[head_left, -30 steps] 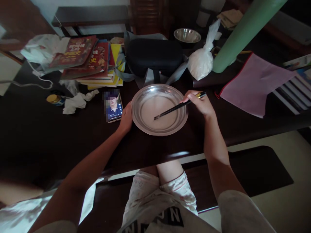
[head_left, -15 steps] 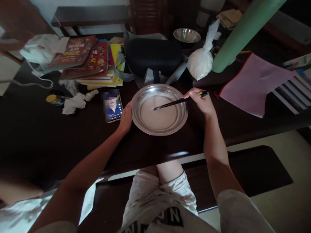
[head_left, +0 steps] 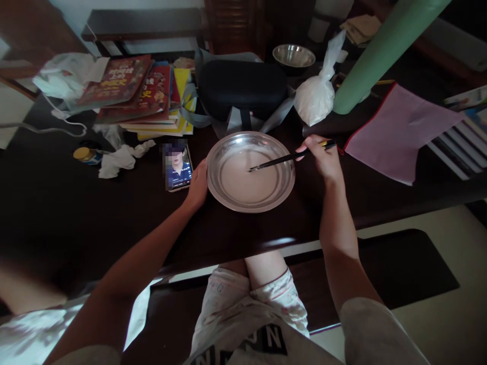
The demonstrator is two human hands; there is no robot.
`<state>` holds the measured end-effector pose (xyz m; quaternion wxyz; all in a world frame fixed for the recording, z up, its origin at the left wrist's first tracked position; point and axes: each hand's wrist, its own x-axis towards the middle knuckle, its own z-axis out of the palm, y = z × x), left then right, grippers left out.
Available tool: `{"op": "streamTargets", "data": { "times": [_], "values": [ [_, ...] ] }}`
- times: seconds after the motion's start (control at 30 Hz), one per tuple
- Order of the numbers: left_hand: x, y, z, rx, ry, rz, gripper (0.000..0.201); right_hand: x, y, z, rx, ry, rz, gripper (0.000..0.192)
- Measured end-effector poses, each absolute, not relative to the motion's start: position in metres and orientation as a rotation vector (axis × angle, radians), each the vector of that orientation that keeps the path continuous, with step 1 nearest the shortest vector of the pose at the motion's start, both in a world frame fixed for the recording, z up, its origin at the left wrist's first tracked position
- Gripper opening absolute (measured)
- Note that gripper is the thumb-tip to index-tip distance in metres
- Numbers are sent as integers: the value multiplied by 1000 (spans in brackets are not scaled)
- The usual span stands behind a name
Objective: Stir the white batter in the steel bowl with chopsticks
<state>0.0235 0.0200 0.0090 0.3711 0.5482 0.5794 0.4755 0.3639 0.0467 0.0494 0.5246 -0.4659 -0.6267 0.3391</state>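
Observation:
A round metal basin (head_left: pixel 216 190) stands on the dark table, with pale, milky liquid (head_left: pixel 247 185) in its bottom. My left hand (head_left: pixel 198 183) grips the basin's left side; the fingers are partly hidden against its wall. Beyond the basin's right rim, my right hand (head_left: pixel 321 156) is closed around a pair of black chopsticks (head_left: pixel 276 160) with yellow marks near the top. Their tips reach into the liquid near the middle of the basin. Just left of my left hand lies a phone (head_left: pixel 178 165) with a lit screen.
Behind the basin sit a black case (head_left: pixel 243 86), a knotted bag of white powder (head_left: pixel 315 99) and a smaller metal bowl (head_left: pixel 293 55). Stacked books (head_left: pixel 133 96), crumpled tissue (head_left: pixel 118 161) and a yellow-lidded jar (head_left: pixel 85 155) lie left. A green column (head_left: pixel 380 56) and pink pouch (head_left: pixel 399 132) stand right.
My right hand has moved a little to the right, and the chopstick tips have shifted right through the liquid. My left hand stays on the basin.

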Motion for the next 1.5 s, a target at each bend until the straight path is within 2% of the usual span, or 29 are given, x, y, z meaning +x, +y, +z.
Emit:
{"op": "streamTargets", "data": {
  "times": [0.17,0.37,0.57,0.73,0.97,1.07,1.23,1.4,1.5],
  "values": [
    [23,21,7,1388,1481,1236,34,359,47,49,-1066,-1626,926,54],
    [22,21,6,1369,1477,1254,36,362,47,50,-1060,-1492,828,50],
    [22,19,10,1389,1488,1236,30,358,46,49,-1064,-1614,922,52],
    [24,22,8,1333,1489,1250,38,362,49,49,-1117,-1512,805,53],
    [23,21,8,1382,1496,1227,37,354,47,48,-1040,-1620,946,51],
    [25,20,16,1385,1515,1209,35,353,47,51,-1080,-1599,892,53],
    [28,19,24,1377,1589,1131,36,365,48,50,-1071,-1464,833,47],
    [25,19,14,1396,1479,1226,27,356,47,49,-1026,-1638,945,50],
    [23,22,6,1369,1454,1240,31,356,49,49,-1035,-1611,876,51]
  ]
}}
